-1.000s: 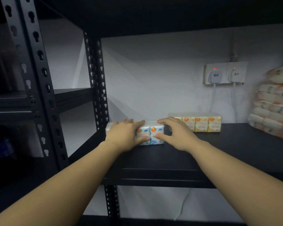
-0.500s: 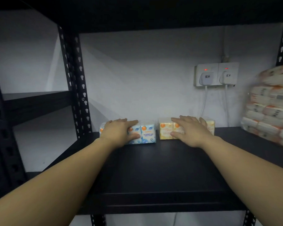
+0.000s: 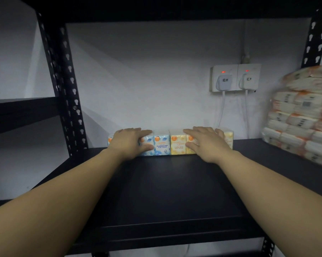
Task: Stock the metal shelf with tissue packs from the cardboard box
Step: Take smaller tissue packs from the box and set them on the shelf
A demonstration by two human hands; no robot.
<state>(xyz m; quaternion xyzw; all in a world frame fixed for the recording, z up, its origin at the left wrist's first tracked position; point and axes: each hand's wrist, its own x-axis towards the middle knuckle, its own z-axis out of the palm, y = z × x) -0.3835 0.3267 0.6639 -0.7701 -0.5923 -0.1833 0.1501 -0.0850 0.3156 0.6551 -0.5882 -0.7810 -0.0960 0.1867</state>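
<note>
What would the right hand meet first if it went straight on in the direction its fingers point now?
The right hand already rests on the yellow tissue packs. Pushing straight on, it would probably press them against the white wall behind; any gap there cannot be seen.

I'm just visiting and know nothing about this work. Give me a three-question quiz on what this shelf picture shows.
1. True or false: the left hand rests on the blue tissue packs.
2. Which packs does the right hand touch? A) blue B) yellow tissue packs C) the big wrapped bundle
3. Fill in: the row of packs stands at the ___ of the black metal shelf, near the wall.

Key: 1 true; 2 B; 3 back
</note>
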